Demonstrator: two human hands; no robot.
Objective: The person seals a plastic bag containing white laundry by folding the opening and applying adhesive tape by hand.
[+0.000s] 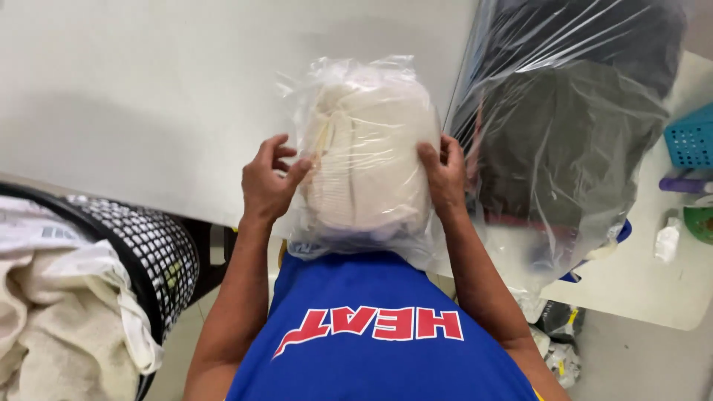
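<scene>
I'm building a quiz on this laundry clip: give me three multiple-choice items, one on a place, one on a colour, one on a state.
1. Where is the black mesh laundry basket?
A. at the person's left
B. on the table
C. behind the large bag

2. What colour is the folded cloth in the clear plastic bag held in both hands?
A. red
B. cream
C. green

3. How is that bag held?
A. by one hand alone
B. lying untouched
C. gripped on both sides

Answers:
1 A: the black mesh laundry basket, with towels in it, stands at the lower left.
2 B: the clear plastic bag shows cream cloth.
3 C: the left hand and right hand clasp its sides.
</scene>
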